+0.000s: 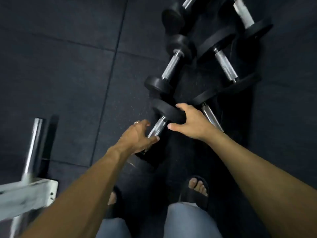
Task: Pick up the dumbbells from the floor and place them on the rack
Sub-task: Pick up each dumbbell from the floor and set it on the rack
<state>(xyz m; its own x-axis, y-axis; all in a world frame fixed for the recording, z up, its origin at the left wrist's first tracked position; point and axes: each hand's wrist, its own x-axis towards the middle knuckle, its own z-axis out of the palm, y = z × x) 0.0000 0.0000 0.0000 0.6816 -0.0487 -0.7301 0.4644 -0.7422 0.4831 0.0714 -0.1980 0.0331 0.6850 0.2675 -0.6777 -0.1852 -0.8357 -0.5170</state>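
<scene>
Both arms outstretched (left grip and right grip curled)

One view only, from a wide-angle camera on the person's head, tilted steeply down toward the floor just ahead of the feet. It sits close above both outstretched forearms, which enter from the bottom edge and reach toward mid-frame. Dumbbells run from the centre up to the top right corner. A metal frame cuts into the lower left corner. Lines bend near the edges.

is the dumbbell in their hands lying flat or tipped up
Cannot tell: the left hand grips the dumbbell's handle and the right hand holds its upper head.
</scene>
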